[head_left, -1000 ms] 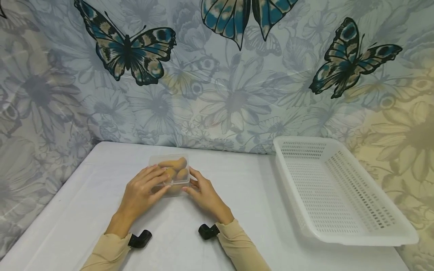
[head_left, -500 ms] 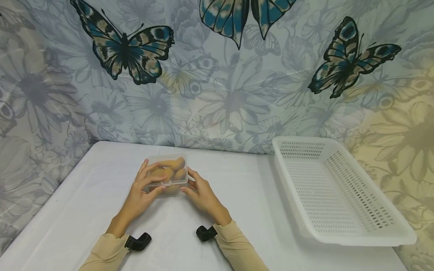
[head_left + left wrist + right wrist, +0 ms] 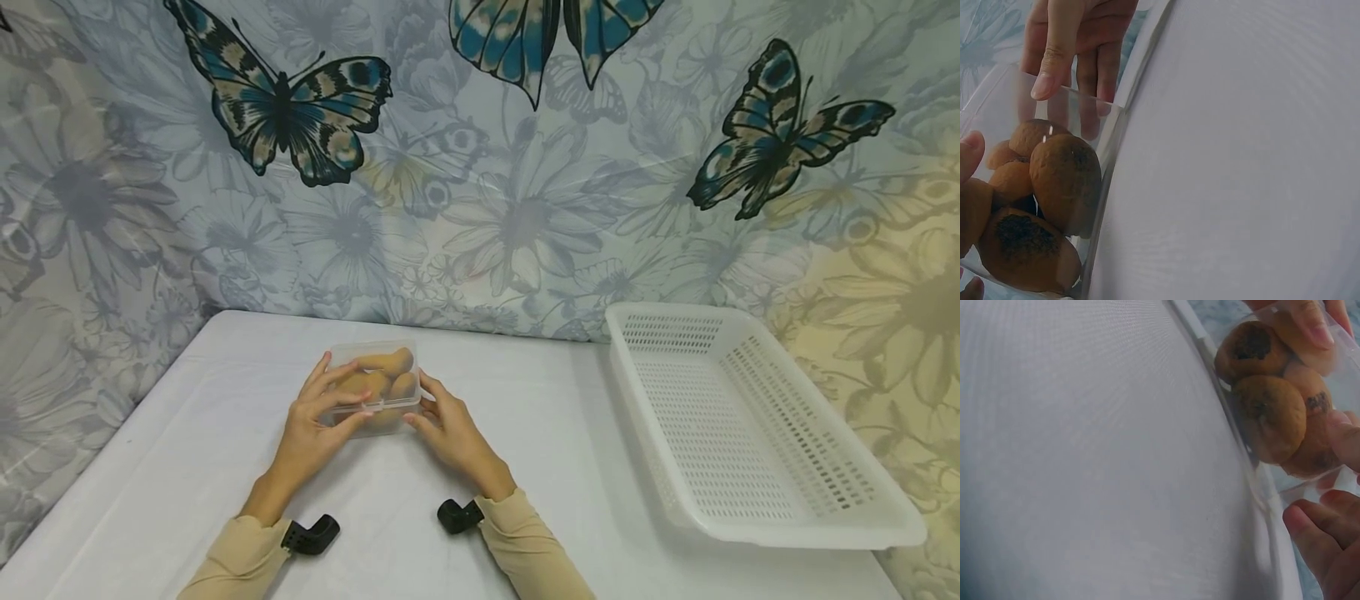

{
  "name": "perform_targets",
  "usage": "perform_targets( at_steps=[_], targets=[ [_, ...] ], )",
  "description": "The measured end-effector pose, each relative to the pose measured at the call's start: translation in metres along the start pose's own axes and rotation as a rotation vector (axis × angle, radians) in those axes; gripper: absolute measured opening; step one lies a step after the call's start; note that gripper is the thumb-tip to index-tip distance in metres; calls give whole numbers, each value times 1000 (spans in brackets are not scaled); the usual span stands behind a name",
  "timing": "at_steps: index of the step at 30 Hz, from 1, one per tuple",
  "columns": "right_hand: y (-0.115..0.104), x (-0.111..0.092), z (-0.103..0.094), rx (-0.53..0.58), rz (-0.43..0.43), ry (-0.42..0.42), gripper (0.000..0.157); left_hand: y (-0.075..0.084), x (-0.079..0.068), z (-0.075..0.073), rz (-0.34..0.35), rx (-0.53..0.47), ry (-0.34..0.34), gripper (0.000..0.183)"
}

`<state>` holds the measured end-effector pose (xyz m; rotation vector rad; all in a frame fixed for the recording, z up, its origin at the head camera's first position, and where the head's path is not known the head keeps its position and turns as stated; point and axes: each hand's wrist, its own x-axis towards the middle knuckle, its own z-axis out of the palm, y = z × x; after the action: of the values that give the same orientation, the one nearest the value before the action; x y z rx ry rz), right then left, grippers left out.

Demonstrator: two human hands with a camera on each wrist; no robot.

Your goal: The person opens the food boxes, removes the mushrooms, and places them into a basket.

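A clear plastic box (image 3: 393, 403) holds several rounded brown buns (image 3: 387, 363), some with dark patches that show in the wrist views. It is on the white table in the head view, with its lid on top. My left hand (image 3: 309, 421) grips its left side, the thumb at the front edge and a finger over the lid. From the right, my right hand (image 3: 459, 433) holds the side and front corner between fingers and thumb. In the left wrist view the box (image 3: 1102, 187) lies at the left; the right wrist view has buns (image 3: 1269, 419) at upper right.
A large white perforated basket (image 3: 678, 475) stands at the right of the table (image 3: 540, 433). Behind rises a cloth backdrop (image 3: 517, 217) printed with flowers and butterflies. Black wrist cameras (image 3: 313, 534) sit at both beige sleeves.
My left hand's fingers have drawn back from across the lid and spread toward the box's left side, uncovering more buns. My right hand and the box stay nearly in place.
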<state>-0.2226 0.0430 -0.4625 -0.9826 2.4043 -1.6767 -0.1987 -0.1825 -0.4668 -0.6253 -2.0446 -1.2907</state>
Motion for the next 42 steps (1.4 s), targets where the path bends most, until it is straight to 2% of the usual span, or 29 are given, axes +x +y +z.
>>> perform_targets(
  at_steps=[3, 8, 14, 18, 27, 29, 32, 34, 36, 38, 39, 42],
  targets=[
    [1, 0, -1, -13, -1, 6, 68, -2, -1, 2, 17, -12, 22, 36],
    [2, 1, -1, -13, 25, 9, 67, -1, -1, 2, -13, -46, 22, 35],
    [1, 2, -3, 19, 44, -13, 68, 2, 2, -3, -126, -67, -43, 33],
    [0, 2, -4, 30, 41, -31, 68, 4, 5, -8, -204, -48, -66, 35],
    [0, 1, -5, 16, 20, -40, 67, 4, 10, -23, -295, -24, -85, 40],
    [0, 1, -6, -1, 44, -37, 67, 5, 12, -25, -333, -43, -61, 43],
    [-1, 0, -10, -14, 90, -32, 66, 9, 17, -24, -406, -109, 25, 45],
    [-3, -1, -13, -15, 124, -44, 66, 12, 20, -23, -444, -165, 93, 40],
    [-6, -1, -17, -1, 148, -68, 65, 16, 23, -22, -471, -204, 151, 27],
    [-8, -1, -20, 10, 176, -101, 64, 18, 24, -22, -476, -208, 174, 13],
    [-10, -1, -22, 16, 191, -117, 64, 18, 24, -22, -470, -196, 177, 12],
    [-13, -1, -24, 22, 235, -150, 63, 17, 23, -24, -443, -150, 158, 24]
  ],
)
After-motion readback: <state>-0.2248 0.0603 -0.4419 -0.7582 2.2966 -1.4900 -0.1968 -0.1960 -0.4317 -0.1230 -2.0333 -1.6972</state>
